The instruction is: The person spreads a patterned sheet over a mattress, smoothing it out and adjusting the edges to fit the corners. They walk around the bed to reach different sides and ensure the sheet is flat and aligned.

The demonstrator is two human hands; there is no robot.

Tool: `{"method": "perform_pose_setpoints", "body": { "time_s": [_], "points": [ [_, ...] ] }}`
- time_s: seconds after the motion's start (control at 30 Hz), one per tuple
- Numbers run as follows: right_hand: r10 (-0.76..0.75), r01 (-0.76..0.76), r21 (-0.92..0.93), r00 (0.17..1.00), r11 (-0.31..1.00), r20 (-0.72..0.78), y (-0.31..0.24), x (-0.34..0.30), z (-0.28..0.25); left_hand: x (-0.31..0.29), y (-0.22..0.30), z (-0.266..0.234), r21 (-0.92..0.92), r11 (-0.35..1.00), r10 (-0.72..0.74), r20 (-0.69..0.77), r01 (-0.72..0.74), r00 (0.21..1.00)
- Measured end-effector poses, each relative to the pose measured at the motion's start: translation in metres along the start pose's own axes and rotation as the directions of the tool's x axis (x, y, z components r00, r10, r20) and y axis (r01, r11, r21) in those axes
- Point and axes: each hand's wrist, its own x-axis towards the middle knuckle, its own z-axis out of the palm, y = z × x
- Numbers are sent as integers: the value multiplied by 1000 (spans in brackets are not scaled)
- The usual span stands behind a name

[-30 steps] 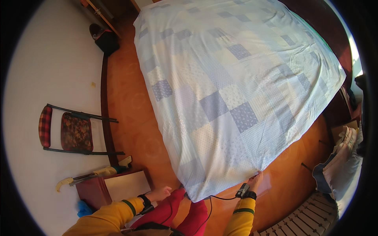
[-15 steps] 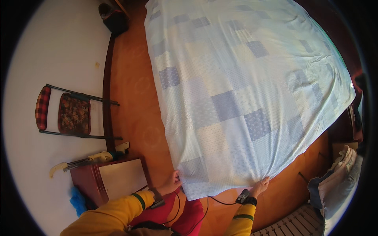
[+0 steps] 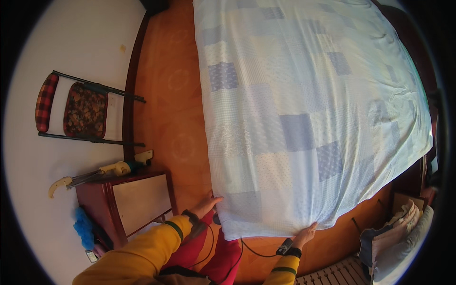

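Pale blue and cream patchwork cloth [image 3: 266, 133], big and wrinkly, spreads out before me. My bare right hand [image 3: 305, 235] pinches its near edge; my left hand [image 3: 207, 205] touches its side, maybe gripping, I can't tell.

Soft, moderate light fills the room from where I stand, seemingly from the right, and the pale blue-and-white patchwork cloth [image 3: 297, 128] catches most of it, its folds picked out by gentle grey shadows. The glossy orange-brown floor [image 3: 166, 95] gives off a dull, warm sheen. The plain white wall [image 3: 71, 42] dims to grey toward the left. Black vignetting rings the round fisheye view, the dark brown baseboard [image 3: 133, 66] bows, and fine detail looks slightly soft, especially near the rim.
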Motion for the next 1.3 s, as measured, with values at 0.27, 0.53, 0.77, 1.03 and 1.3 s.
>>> {"method": "perform_pose_setpoints", "body": {
  "time_s": [0.27,0.53,0.77,1.03,1.3],
  "points": [
    [315,-315,214,949,925,34,-5,-4,-7,-1,-8,0,-87,996,19,62,-14,998],
    [6,11,-254,998,967,63,14,-21,-22,4,-33,-18,-156,988,35,87,-21,996],
    [473,-629,174,713,758,518,40,-36,-20,-23,-32,-26,-197,969,-102,218,146,971],
    [356,-411,29,822,911,444,53,-65,-16,-37,-86,-38,110,990,-121,312,91,942],
    [46,43,-458,982,888,181,30,-68,-25,-63,-118,-37,215,947,-302,346,238,888]
  ]
}}
